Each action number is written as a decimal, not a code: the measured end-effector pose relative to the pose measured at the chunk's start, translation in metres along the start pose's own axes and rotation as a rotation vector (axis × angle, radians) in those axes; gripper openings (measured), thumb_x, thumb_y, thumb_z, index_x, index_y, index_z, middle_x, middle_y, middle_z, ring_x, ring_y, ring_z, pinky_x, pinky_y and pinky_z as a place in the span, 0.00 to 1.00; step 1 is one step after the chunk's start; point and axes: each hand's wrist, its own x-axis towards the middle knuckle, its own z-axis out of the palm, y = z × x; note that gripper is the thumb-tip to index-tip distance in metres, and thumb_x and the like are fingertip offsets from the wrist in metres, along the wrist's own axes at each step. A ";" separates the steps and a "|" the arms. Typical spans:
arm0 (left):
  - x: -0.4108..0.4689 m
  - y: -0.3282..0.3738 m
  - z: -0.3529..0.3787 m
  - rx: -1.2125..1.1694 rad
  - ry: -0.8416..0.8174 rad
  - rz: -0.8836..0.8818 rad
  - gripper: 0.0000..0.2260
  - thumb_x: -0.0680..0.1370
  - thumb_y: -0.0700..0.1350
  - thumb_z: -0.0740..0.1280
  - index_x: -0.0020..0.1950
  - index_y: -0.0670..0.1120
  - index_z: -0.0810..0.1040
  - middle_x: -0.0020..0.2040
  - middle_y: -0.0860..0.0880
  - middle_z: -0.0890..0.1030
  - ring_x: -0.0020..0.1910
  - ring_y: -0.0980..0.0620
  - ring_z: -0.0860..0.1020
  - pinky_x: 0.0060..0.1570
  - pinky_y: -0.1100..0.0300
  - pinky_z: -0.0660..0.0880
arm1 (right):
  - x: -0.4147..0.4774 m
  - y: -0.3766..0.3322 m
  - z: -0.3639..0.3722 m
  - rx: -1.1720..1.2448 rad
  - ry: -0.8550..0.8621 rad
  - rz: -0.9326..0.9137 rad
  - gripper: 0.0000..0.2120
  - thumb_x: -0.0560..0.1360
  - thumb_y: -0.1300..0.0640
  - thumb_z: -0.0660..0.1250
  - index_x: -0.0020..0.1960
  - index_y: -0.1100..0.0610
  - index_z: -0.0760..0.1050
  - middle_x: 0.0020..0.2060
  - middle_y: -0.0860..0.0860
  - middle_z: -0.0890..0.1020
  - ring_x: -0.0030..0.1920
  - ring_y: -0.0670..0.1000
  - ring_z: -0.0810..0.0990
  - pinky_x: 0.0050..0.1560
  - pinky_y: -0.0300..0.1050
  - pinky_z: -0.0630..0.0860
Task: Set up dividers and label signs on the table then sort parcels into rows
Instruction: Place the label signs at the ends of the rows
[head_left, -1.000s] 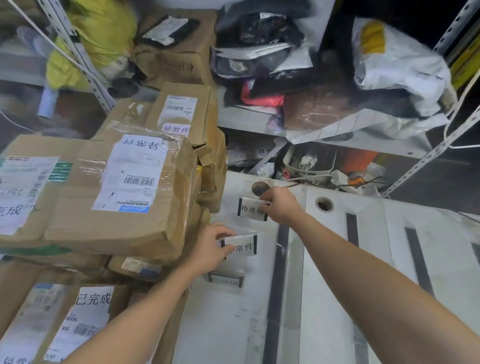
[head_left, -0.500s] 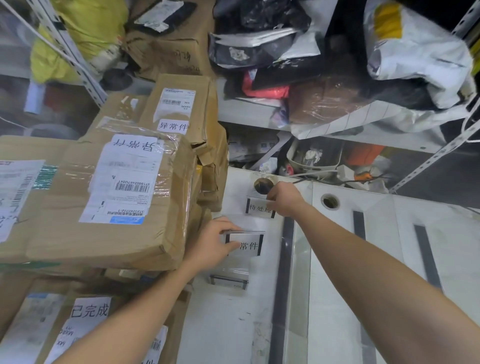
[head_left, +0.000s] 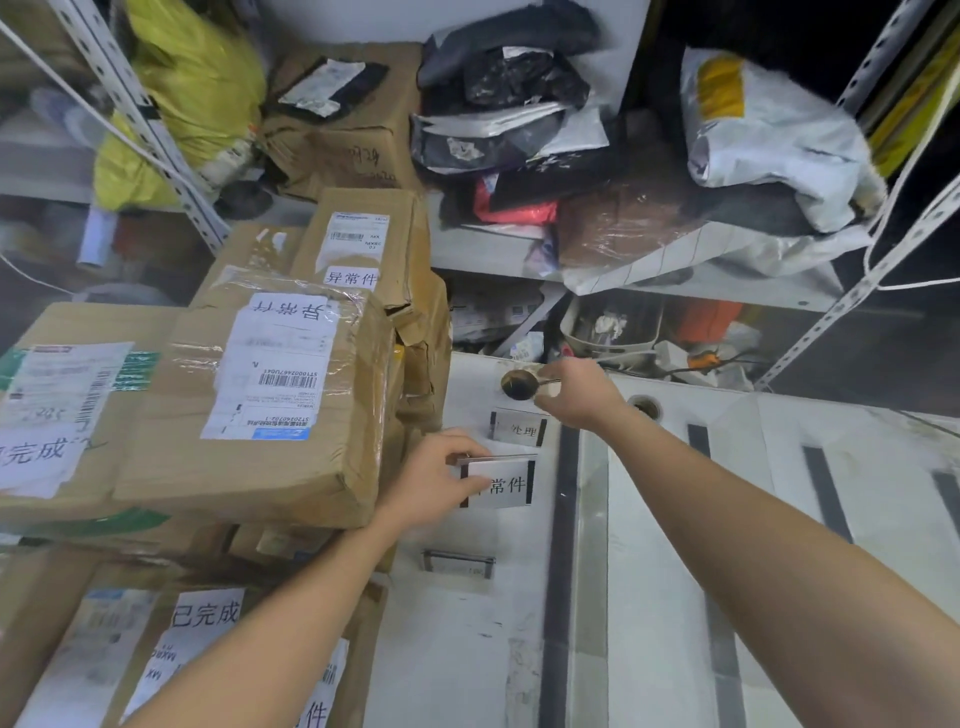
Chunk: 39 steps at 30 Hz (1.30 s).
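My left hand (head_left: 434, 480) grips the left edge of a small standing label sign (head_left: 504, 484) on the white table (head_left: 467, 654). A second label sign (head_left: 518, 429) stands just behind it. My right hand (head_left: 576, 392) hovers over that sign's far right corner, fingers curled, holding nothing. A third sign (head_left: 458, 564) sits nearer to me. Dark divider strips (head_left: 563, 519) (head_left: 827, 493) run along the table. Taped cardboard parcels (head_left: 260, 405) are stacked at the left, touching my left wrist, with labelled boxes behind (head_left: 363, 244) and below (head_left: 202, 623).
Two round cable holes (head_left: 519, 384) (head_left: 644, 408) sit at the table's far edge. Behind it a metal shelf (head_left: 701, 291) holds black and white mailer bags (head_left: 509, 104) (head_left: 769, 130). A yellow bag (head_left: 192, 78) lies at the upper left.
My right hand has let go of the far sign and lifted slightly back toward the cable hole. My left hand still holds the near sign, which now stands more upright.
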 end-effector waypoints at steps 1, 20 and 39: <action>0.002 0.005 0.000 -0.005 0.007 0.009 0.12 0.72 0.38 0.76 0.54 0.47 0.85 0.48 0.53 0.81 0.48 0.59 0.79 0.53 0.67 0.75 | -0.006 0.001 -0.008 0.000 0.038 -0.001 0.21 0.75 0.52 0.70 0.67 0.54 0.77 0.62 0.53 0.81 0.63 0.57 0.77 0.59 0.51 0.77; -0.008 0.065 0.039 0.066 0.013 0.074 0.12 0.74 0.44 0.75 0.56 0.50 0.82 0.52 0.54 0.80 0.53 0.54 0.76 0.51 0.62 0.73 | -0.140 0.063 -0.106 -0.109 0.253 0.091 0.23 0.74 0.51 0.69 0.69 0.52 0.75 0.63 0.52 0.80 0.65 0.56 0.74 0.60 0.52 0.75; -0.021 0.252 0.149 0.188 0.068 0.278 0.10 0.72 0.42 0.76 0.53 0.47 0.84 0.49 0.52 0.81 0.49 0.50 0.79 0.51 0.56 0.77 | -0.317 0.236 -0.189 -0.095 0.336 0.230 0.22 0.75 0.49 0.68 0.68 0.50 0.75 0.63 0.50 0.80 0.65 0.57 0.75 0.65 0.55 0.73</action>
